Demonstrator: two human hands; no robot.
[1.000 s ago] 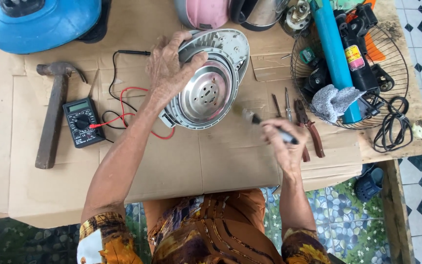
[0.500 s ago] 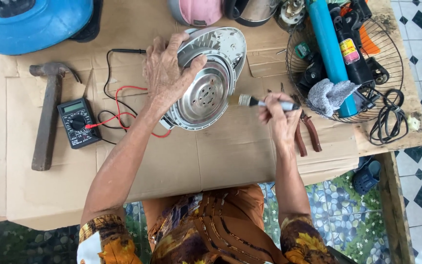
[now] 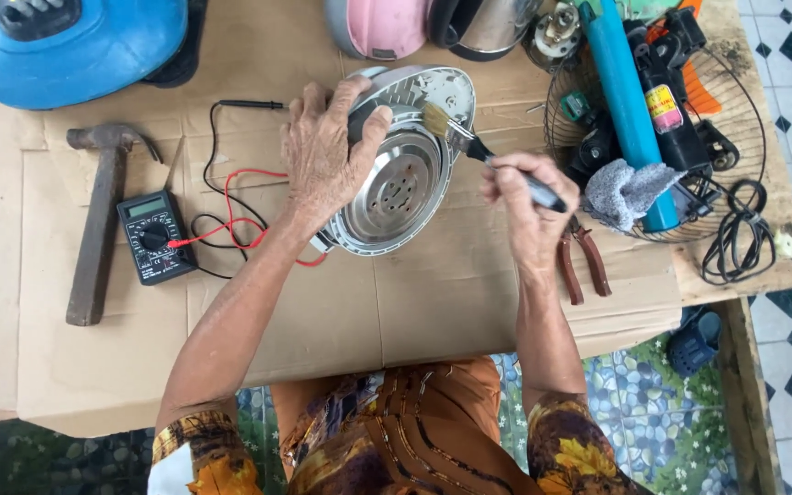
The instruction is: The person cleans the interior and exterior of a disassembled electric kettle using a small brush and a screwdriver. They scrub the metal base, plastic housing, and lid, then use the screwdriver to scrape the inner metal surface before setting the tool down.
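Note:
My left hand [image 3: 325, 156] grips the upper left rim of a round metal appliance lid [image 3: 401, 183] with a perforated centre, held tilted on the cardboard. My right hand [image 3: 526, 206] holds a small paintbrush [image 3: 478, 147] by its dark handle. The pale bristles touch the lid's upper right edge, against its white plastic outer part [image 3: 433, 87].
A hammer [image 3: 98, 220] and a black multimeter [image 3: 154, 236] with red and black leads lie at left. Red-handled pliers [image 3: 584, 261] rest beside my right wrist. A wire fan guard [image 3: 744, 137] at right holds a blue tube [image 3: 625, 92], cloth and tools. A blue appliance [image 3: 75, 41] sits top left.
My right hand lifted the brush from near the pliers and carried it up and left until its bristles reached the lid's upper right edge. The left hand kept its grip on the lid.

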